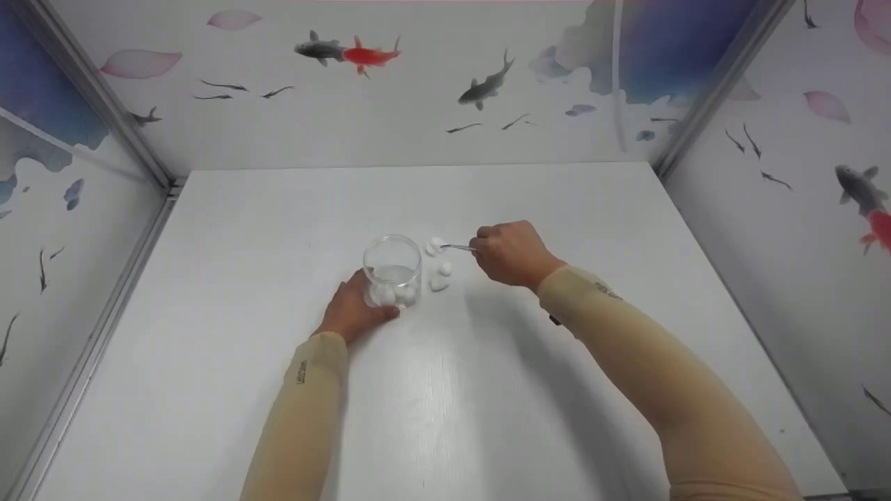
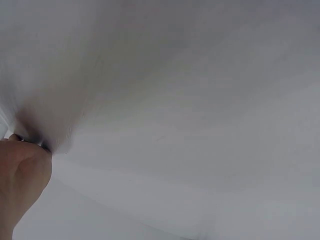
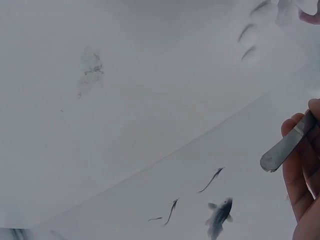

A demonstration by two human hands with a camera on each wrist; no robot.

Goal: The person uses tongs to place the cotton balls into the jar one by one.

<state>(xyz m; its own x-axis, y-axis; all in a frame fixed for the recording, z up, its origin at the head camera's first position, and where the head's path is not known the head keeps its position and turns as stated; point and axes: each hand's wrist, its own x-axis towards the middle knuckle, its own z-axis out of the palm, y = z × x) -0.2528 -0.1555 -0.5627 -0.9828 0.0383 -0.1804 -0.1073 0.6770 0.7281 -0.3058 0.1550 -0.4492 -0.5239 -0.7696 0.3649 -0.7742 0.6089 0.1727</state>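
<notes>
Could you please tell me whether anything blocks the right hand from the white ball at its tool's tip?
Nothing visible does: the metal tool in the right hand reaches to the white ball, while the other loose balls and clear jar lie outside that path.

Clear jar point(image 1: 392, 270), upright, white balls point(image 1: 404, 295) inside; left hand point(image 1: 351, 307) round its near left side. Right of jar: loose white balls point(image 1: 445, 268). Farther right of jar: right hand point(image 1: 513, 253), holding slim metal tool point(image 1: 461, 248), tip at one loose ball.
</notes>
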